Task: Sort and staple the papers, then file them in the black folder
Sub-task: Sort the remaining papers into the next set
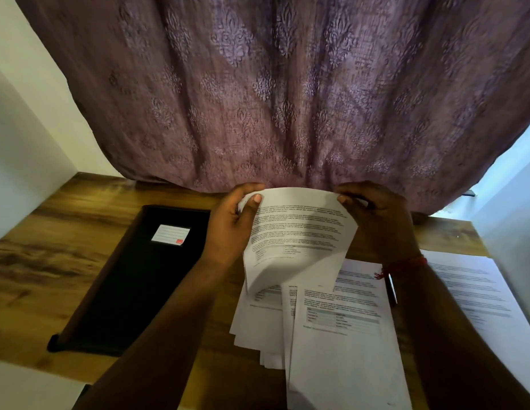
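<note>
My left hand [228,223] and right hand [379,220] pinch the top corners of a printed sheet [299,229], raised over the loose papers [332,321] on the wooden surface [50,261]. Possibly more than one sheet is held. Black folder [133,279] lies closed, left; curtain [272,84] behind.

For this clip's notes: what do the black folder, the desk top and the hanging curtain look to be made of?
Black folder: matte black cover, probably plastic or leatherette; no shine, white label stuck on front.
Desk top: wood or wood-look laminate; brown streaked grain, smooth and slightly glossy. Which one is unclear.
Curtain: woven mauve fabric, with soft folds and a raised repeating floral motif.
</note>
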A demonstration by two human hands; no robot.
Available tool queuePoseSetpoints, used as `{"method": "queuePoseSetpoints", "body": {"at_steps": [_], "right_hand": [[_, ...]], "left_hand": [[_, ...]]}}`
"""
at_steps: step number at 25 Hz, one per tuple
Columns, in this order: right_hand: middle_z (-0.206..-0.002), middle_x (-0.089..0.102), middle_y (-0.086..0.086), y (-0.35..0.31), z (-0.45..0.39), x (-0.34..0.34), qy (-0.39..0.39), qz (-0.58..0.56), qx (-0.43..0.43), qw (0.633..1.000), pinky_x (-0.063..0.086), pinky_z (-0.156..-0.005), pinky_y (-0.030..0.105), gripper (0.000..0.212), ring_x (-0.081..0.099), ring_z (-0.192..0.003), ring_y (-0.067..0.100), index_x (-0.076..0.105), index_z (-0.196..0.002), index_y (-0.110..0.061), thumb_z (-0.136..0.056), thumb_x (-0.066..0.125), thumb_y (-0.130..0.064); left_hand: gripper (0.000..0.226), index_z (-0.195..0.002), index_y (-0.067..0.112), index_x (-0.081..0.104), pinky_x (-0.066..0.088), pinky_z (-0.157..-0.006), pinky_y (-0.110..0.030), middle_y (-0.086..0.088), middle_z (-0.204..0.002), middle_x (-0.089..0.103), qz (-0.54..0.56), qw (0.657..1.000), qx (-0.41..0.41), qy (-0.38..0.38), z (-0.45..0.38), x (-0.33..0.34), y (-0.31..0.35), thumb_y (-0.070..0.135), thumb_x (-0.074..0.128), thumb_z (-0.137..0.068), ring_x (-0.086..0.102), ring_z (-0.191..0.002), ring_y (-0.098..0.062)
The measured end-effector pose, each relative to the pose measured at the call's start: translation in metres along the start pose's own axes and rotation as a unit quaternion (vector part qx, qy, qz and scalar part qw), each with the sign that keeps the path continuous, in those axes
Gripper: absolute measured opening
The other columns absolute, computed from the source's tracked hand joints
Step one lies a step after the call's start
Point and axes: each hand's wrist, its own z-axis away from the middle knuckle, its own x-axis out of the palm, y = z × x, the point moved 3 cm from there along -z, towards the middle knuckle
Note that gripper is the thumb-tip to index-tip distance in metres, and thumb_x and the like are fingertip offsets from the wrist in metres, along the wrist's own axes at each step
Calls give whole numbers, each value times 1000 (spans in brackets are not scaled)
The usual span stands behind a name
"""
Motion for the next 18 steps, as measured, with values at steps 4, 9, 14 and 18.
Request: {"method": "queuePoseSetpoints", "body": {"at_steps": [4,9,14,18], "right_hand": [[-96,67,-9,3,3,2,11,2,1,1000,42,-73,2,14,59,-87,-12,72,-102,-20,-90,67,-14],[-91,69,-7,2,8,3,37,-66,50,996,45,-66,3,15,63,-82,-9,69,-100,-21,-90,67,-12],[-86,68,-10,2,12,6,41,-113,75,990,47,-60,6,13,64,-75,-7,67,-99,-19,-89,67,-10],[-83,70,-10,4,14,7,52,-147,95,983,51,-58,12,14,67,-74,-1,65,-97,-22,-90,65,-10]], "left_hand": [[17,-101,36,63,50,-73,-13,28,-93,69,3,1000,-4,8,0,0,-2,20,56,-99,65,-89,4],[14,-100,30,63,48,-72,-9,30,-91,68,12,1000,-12,22,0,3,-2,18,55,-99,63,-89,8],[15,-100,31,62,48,-71,-8,31,-90,68,15,1000,-7,17,1,4,-3,18,55,-99,64,-88,8],[11,-105,25,63,51,-69,-15,14,-92,70,54,997,-28,35,5,3,-9,19,57,-99,66,-85,2]]}}
